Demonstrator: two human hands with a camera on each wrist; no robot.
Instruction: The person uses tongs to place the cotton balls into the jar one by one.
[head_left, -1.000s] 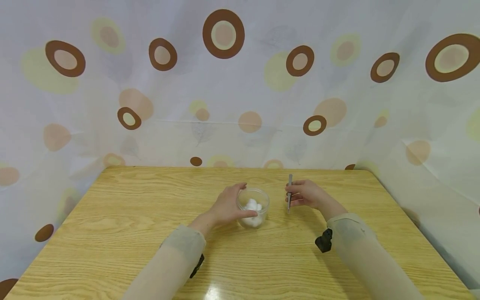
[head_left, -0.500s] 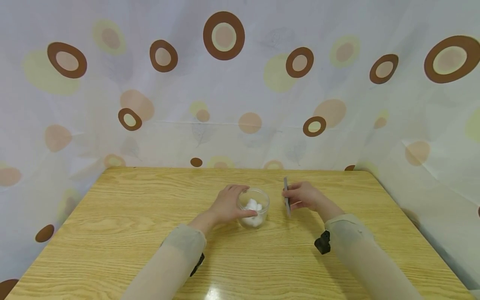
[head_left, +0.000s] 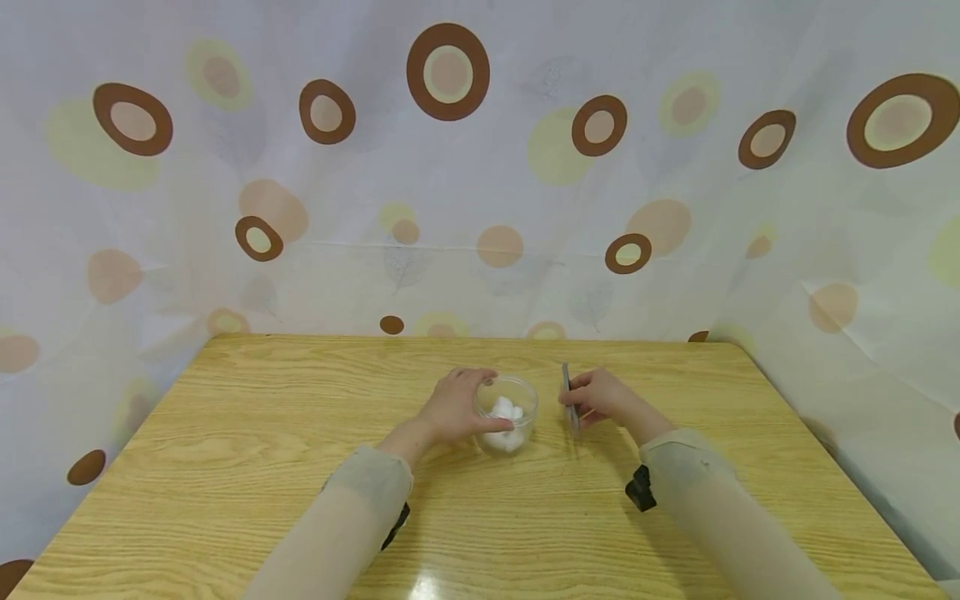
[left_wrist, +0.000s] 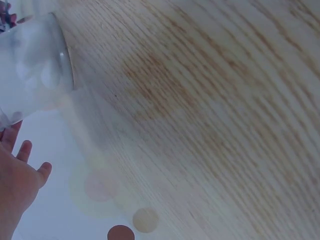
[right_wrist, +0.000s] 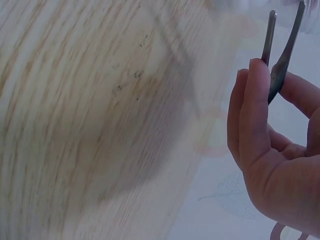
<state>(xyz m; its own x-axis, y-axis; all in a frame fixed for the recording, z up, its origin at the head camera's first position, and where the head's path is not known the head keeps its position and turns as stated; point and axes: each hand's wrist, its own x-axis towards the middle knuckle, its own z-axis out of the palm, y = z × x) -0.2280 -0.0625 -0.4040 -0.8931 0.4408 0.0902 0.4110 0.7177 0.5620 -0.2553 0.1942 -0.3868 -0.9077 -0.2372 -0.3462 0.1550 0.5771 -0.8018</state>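
Note:
A small clear plastic cup (head_left: 508, 414) with white cotton balls (head_left: 505, 410) inside stands near the middle of the wooden table (head_left: 225, 433). My left hand (head_left: 459, 407) grips the cup from its left side, thumb at the near wall and fingers over the far rim. The cup's clear wall (left_wrist: 35, 70) fills the upper left of the left wrist view. My right hand (head_left: 597, 396) pinches metal tweezers (head_left: 569, 399) just right of the cup, held nearly upright. In the right wrist view the tweezers (right_wrist: 280, 55) show two arms spread apart above the fingers (right_wrist: 250, 110).
A curtain (head_left: 480, 167) printed with brown and yellow circles hangs behind the table and along its right side. The table's near edge lies below my sleeves (head_left: 360, 517).
My right hand has moved a little left toward the cup with the tweezers, which now tilt slightly. My left hand stays on the cup.

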